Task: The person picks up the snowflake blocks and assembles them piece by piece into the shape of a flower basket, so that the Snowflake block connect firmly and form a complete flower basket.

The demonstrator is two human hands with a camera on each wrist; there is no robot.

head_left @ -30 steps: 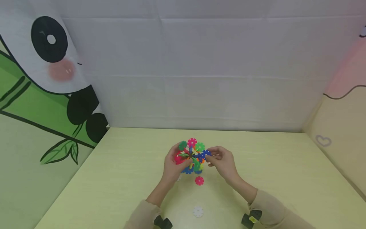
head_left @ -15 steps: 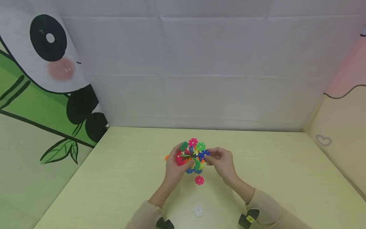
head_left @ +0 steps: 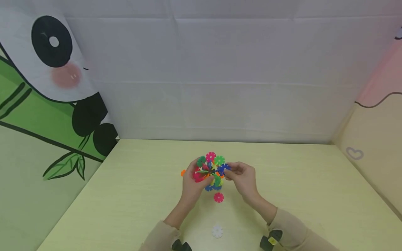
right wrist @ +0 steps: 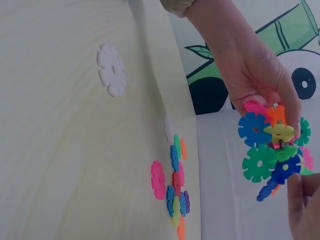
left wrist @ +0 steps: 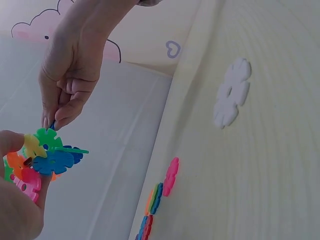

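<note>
A cluster of interlocked plastic snowflake discs (head_left: 219,160) in pink, green, blue, yellow and orange is held above the table. My left hand (head_left: 191,184) grips it from the left, thumb across its front. At its right side, my right hand (head_left: 245,179) pinches a dark blue disc (head_left: 223,169) between thumb and fingers. In the right wrist view that blue disc (right wrist: 286,168) touches the cluster beside a green disc (right wrist: 259,163). Whether its slot is fully joined cannot be told. The left hand's fingers behind the cluster are partly hidden.
A loose pink disc (head_left: 218,197) lies on the table below the hands, and a white disc (head_left: 217,231) lies nearer the front. Several coloured discs (right wrist: 176,185) lie together farther back, mostly hidden in the head view. A pale wall (head_left: 220,104) stands behind the table.
The left hand and cluster have shifted slightly right, and an orange disc on the table now shows left of that hand. The right forearm has moved slightly left; its pinch stays.
</note>
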